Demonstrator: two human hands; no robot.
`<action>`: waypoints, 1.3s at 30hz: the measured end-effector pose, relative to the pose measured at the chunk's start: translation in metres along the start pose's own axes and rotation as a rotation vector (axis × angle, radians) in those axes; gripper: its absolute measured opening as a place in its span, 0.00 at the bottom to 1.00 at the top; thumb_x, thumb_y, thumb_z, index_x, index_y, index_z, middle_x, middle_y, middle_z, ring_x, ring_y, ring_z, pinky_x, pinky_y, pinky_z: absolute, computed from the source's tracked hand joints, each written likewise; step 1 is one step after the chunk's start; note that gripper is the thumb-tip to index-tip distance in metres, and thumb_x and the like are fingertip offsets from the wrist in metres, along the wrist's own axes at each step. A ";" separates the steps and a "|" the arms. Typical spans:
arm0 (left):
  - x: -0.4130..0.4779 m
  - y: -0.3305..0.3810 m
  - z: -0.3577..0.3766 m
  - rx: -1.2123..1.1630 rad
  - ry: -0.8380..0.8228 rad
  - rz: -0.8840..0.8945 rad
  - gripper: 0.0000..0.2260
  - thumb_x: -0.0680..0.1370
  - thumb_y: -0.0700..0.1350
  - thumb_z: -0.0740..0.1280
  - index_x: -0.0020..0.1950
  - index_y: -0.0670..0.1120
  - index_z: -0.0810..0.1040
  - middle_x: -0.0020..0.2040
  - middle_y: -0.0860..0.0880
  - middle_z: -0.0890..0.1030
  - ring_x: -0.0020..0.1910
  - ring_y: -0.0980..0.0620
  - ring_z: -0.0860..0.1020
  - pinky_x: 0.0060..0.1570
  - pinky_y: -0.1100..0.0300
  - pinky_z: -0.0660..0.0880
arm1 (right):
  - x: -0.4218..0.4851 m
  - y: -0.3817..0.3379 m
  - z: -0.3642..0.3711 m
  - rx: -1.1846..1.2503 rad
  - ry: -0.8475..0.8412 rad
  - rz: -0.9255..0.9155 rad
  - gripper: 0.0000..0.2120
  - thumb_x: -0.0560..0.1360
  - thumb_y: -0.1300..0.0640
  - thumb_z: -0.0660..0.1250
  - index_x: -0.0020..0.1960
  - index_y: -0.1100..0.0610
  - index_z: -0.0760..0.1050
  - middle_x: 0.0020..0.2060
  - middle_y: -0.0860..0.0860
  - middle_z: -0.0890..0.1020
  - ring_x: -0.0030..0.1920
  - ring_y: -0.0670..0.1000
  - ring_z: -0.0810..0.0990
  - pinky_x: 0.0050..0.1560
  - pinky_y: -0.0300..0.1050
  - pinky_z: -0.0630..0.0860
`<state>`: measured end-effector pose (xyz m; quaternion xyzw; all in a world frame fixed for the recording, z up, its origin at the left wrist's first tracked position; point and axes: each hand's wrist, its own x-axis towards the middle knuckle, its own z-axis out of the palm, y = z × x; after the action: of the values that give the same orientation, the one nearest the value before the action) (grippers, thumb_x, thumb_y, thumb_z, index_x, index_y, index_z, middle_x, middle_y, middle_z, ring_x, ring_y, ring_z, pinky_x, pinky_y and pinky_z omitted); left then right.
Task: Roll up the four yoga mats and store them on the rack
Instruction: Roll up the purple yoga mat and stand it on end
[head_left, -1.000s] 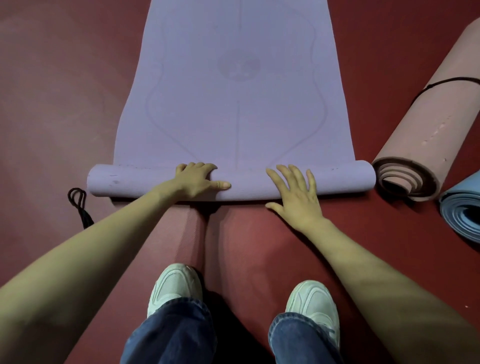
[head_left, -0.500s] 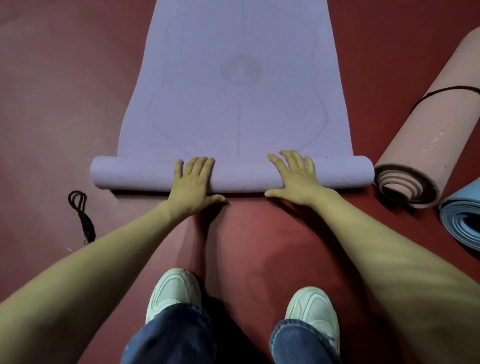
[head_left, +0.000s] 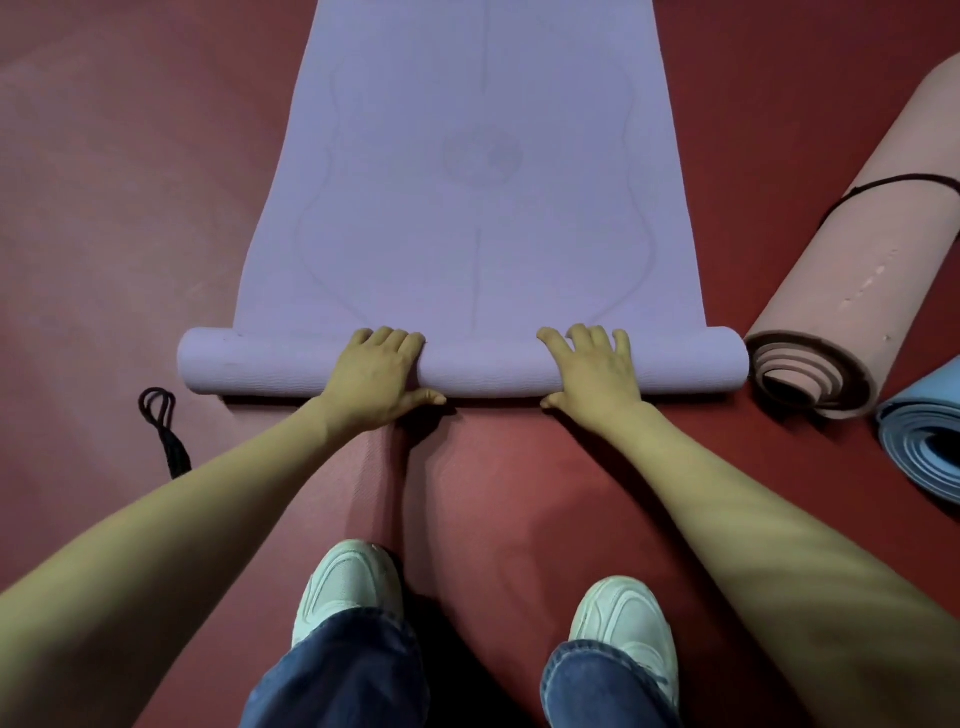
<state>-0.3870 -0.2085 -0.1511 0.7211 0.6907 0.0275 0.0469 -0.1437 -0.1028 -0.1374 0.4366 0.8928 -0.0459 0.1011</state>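
A purple yoga mat (head_left: 467, 208) lies flat on the red floor and runs away from me. Its near end is wound into a roll (head_left: 483, 369) that lies across my view. My left hand (head_left: 376, 379) grips the roll left of its middle, fingers curled over the top and thumb at the near side. My right hand (head_left: 595, 374) holds it the same way right of the middle. A pink mat (head_left: 857, 291), rolled and bound by a black band (head_left: 893, 182), lies at the right. A rolled blue mat (head_left: 924, 447) shows partly at the right edge.
A loose black strap (head_left: 166, 426) lies on the floor just left of the roll's left end. My two white shoes (head_left: 348, 587) stand behind the roll. The pink roll's open end nearly touches the purple roll's right end. No rack is in view.
The purple roll has turned away from me and grown thicker. Both hands moved forward with it, and their fingers went from lying flat on it to curling over its top.
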 end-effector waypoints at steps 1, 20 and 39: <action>-0.007 0.001 0.001 0.000 0.004 0.013 0.40 0.69 0.74 0.51 0.50 0.39 0.77 0.43 0.41 0.80 0.42 0.41 0.79 0.45 0.49 0.74 | -0.008 -0.002 0.002 0.009 0.005 -0.006 0.40 0.68 0.42 0.72 0.74 0.48 0.57 0.64 0.54 0.69 0.64 0.57 0.66 0.67 0.55 0.54; -0.117 0.044 0.011 -0.108 -0.057 0.125 0.34 0.69 0.75 0.54 0.49 0.46 0.79 0.40 0.51 0.81 0.38 0.49 0.79 0.39 0.59 0.75 | -0.136 -0.017 0.035 0.168 -0.063 -0.038 0.41 0.52 0.40 0.78 0.64 0.47 0.71 0.50 0.52 0.77 0.51 0.56 0.76 0.57 0.50 0.58; -0.112 0.054 0.013 -0.151 0.116 -0.085 0.28 0.80 0.63 0.51 0.66 0.44 0.75 0.62 0.44 0.78 0.60 0.43 0.74 0.63 0.49 0.65 | -0.087 -0.002 0.006 0.279 -0.269 0.013 0.44 0.61 0.39 0.75 0.72 0.43 0.59 0.64 0.48 0.67 0.67 0.52 0.62 0.68 0.48 0.49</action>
<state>-0.3365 -0.3229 -0.1558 0.6827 0.7183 0.1190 0.0621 -0.0926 -0.1720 -0.1246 0.4419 0.8535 -0.2266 0.1581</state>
